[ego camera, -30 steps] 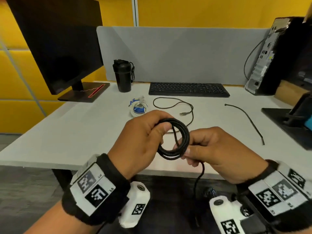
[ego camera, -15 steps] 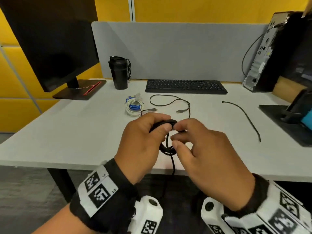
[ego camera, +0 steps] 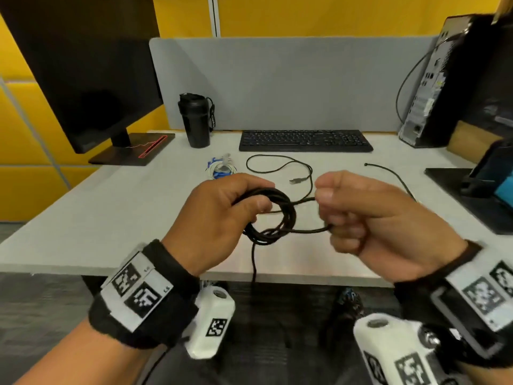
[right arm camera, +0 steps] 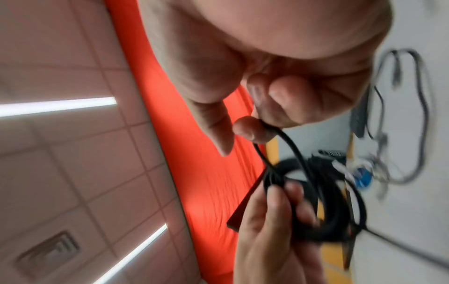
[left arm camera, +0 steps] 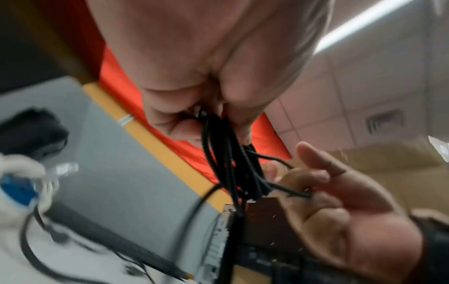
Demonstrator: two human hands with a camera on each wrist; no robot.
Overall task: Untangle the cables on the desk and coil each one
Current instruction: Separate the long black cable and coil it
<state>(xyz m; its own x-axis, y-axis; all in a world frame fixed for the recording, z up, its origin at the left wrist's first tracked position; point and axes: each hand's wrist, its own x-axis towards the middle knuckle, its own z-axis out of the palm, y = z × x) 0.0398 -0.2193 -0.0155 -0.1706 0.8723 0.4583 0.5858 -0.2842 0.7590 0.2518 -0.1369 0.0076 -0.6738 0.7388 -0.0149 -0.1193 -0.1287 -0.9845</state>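
Above the counter [ego camera: 116, 207] front edge: black braided cable coil [ego camera: 277, 215] pinched in left hand [ego camera: 219, 215]; right hand [ego camera: 369, 218], against it half a second ago, now drawn rightward, clenched on a loop strand.

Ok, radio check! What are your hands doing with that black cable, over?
Left hand grips black cable coil. Right hand pinches a loop off it. Tail hangs over desk edge. Nothing in the way.
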